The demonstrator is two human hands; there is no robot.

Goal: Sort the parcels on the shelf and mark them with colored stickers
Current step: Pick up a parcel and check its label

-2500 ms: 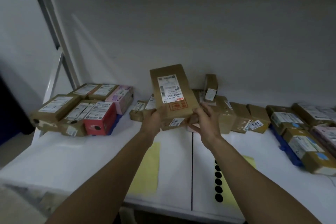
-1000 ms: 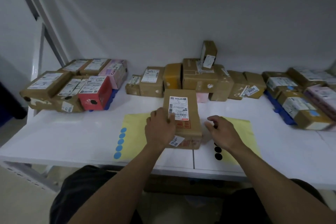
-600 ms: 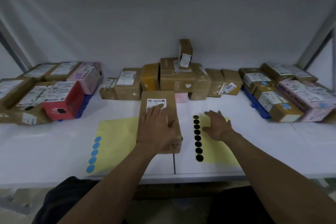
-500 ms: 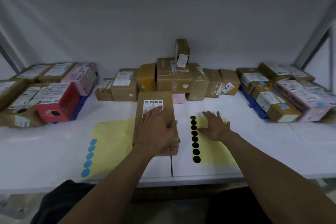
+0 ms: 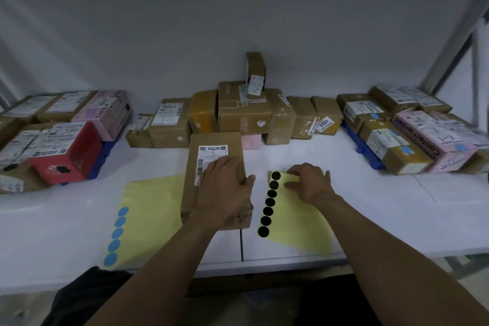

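A long brown parcel (image 5: 211, 145) with a white label lies flat in the middle of the white shelf (image 5: 383, 206). My left hand (image 5: 225, 190) rests flat on top of it, fingers spread over the label's lower part. To its right lies a yellow sheet (image 5: 296, 222) with a column of several black round stickers (image 5: 270, 202). My right hand (image 5: 308, 182) lies on that sheet, fingertips by the top black sticker; whether it pinches anything is unclear. Another yellow sheet (image 5: 148, 209) at the left carries several blue stickers (image 5: 115, 237).
Unsorted brown parcels (image 5: 244, 111) stand in a row along the back wall. A group with a red box (image 5: 68, 156) and black dots sits at the left; a group with a pink box (image 5: 434, 137) and blue dots at the right. Shelf posts rise at the far right.
The parcel, held up in both hands earlier, now lies flat on the shelf under my left hand. My right hand left it and moved onto the black-sticker sheet, fingers drawing toward the top sticker.
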